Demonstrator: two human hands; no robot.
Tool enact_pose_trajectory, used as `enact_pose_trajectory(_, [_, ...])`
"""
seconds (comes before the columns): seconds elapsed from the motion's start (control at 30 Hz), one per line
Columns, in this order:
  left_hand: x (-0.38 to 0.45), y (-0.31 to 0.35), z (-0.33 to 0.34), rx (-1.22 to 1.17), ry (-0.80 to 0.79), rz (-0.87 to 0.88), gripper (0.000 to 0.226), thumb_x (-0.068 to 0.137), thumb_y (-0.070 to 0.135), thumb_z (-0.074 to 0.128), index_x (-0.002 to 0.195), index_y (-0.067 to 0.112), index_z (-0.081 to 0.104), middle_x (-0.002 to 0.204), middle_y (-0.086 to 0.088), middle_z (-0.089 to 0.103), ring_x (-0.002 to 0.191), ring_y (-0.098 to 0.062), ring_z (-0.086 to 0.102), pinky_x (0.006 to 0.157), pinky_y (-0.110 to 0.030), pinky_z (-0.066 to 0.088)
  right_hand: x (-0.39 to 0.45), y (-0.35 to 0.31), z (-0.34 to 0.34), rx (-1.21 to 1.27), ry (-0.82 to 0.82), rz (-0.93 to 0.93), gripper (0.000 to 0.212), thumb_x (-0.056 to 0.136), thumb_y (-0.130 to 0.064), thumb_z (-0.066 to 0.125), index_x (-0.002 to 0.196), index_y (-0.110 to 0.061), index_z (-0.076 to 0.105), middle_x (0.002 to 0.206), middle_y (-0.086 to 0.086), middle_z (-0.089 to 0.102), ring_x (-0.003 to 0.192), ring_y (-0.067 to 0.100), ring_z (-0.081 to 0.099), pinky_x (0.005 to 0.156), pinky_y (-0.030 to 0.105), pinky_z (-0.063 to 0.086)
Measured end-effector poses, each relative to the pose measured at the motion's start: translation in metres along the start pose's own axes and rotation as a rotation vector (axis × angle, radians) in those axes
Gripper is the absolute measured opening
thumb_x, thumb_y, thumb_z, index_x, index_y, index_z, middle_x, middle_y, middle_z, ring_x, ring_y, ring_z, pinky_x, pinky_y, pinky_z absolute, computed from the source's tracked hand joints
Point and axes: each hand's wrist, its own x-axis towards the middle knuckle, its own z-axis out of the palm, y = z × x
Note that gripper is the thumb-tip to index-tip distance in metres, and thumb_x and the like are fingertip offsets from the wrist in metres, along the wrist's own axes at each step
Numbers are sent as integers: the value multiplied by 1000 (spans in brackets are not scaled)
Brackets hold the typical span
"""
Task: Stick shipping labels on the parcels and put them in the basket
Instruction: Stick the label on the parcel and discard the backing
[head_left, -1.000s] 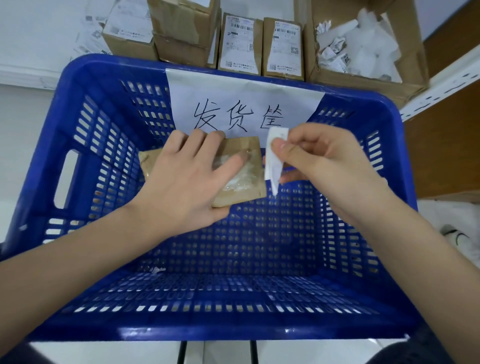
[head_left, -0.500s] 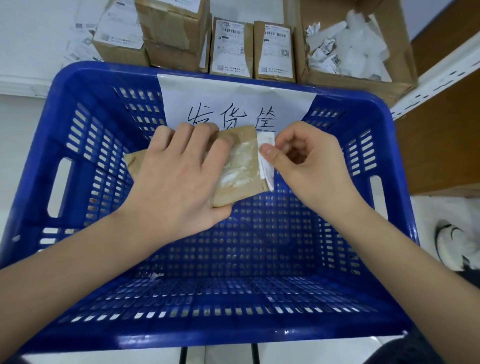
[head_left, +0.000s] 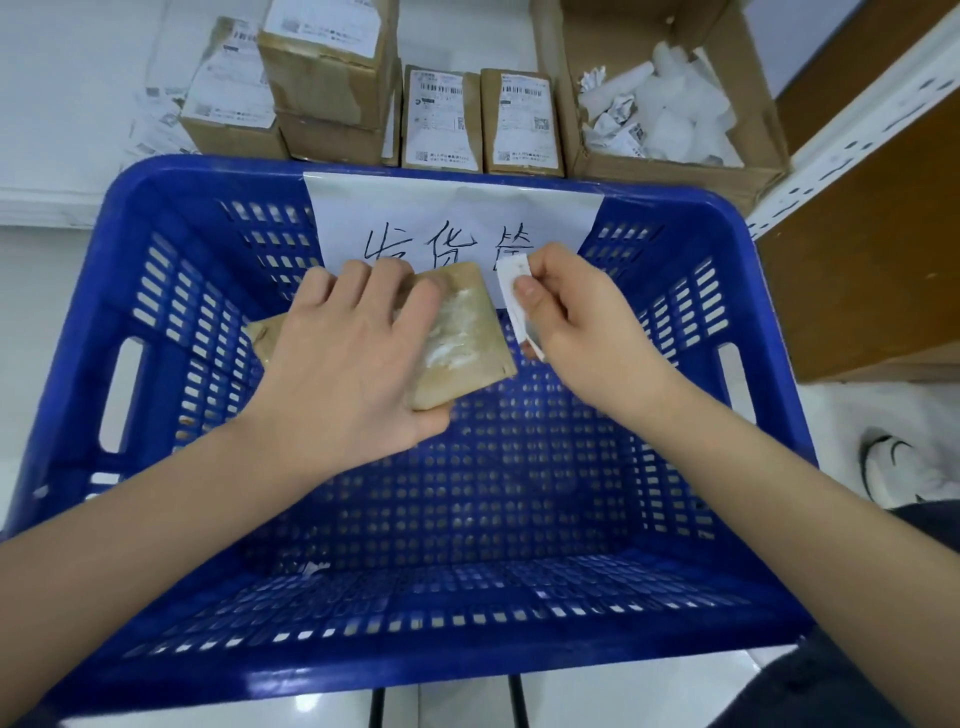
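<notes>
A flat brown parcel (head_left: 462, 338) with shiny tape on top hangs over the far half of the blue slotted basket (head_left: 171, 670). My left hand (head_left: 348, 358) grips it from above, fingers over its top face and thumb under its near edge. My right hand (head_left: 582, 317) pinches a small white label (head_left: 511, 283) between thumb and fingers, just right of the parcel's right edge. The label stands nearly upright and does not touch the parcel. The parcel's left part is hidden under my hand.
A white paper sign (head_left: 452, 218) with handwriting hangs on the basket's far wall. Behind the basket stand labelled cardboard boxes (head_left: 441, 124) and an open carton (head_left: 670, 104) of crumpled white paper. A wooden shelf unit (head_left: 872, 249) stands at right, a white shoe (head_left: 904, 473) on the floor.
My right hand drew the label in against the parcel's right edge, then lifted it slightly away again. The left hand keeps its grip on the parcel.
</notes>
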Motion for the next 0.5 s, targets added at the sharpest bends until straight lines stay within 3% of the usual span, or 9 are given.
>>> enact_pose_trajectory(0.13, [-1, 5, -1, -1, -4, -24, 85, 49, 53, 76, 113, 0, 55, 101, -17, 59, 83, -35, 58, 74, -43, 43, -5, -14, 2, 15, -75, -88, 15, 101, -9, 41, 87, -9, 48, 64, -5, 45, 57, 6, 41, 57, 26, 38])
enact_pose_trajectory(0.2, [0, 7, -7, -21, 53, -40, 92, 51, 54, 69, 120, -2, 47, 103, -19, 61, 83, -35, 59, 73, -43, 44, -8, -19, 5, -18, -77, -104, 11, 99, -12, 47, 88, -11, 51, 69, -8, 49, 64, 9, 47, 64, 30, 42])
enact_pose_trajectory(0.3, [-2, 11, -15, -19, 101, -15, 104, 50, 51, 66, 135, 0, 33, 103, -20, 61, 84, -37, 61, 73, -44, 45, -13, -23, 7, -304, 57, -140, 12, 93, -27, 58, 89, -16, 56, 72, -12, 57, 71, 12, 57, 70, 38, 49])
enact_pose_trajectory(0.4, [-5, 14, -21, -33, 99, -35, 111, 45, 49, 75, 136, 1, 33, 102, -19, 62, 85, -37, 61, 73, -44, 46, -16, -28, 8, -471, 209, -257, 27, 91, -38, 59, 92, -12, 54, 72, -2, 65, 65, 22, 61, 59, 39, 49])
enact_pose_trajectory(0.5, [-1, 13, -27, -38, 113, -34, 111, 46, 49, 76, 136, 1, 33, 102, -19, 61, 85, -37, 61, 74, -46, 46, -17, -30, 10, -650, 417, -455, 20, 86, -28, 59, 83, -9, 61, 63, 3, 59, 47, 24, 54, 39, 25, 35])
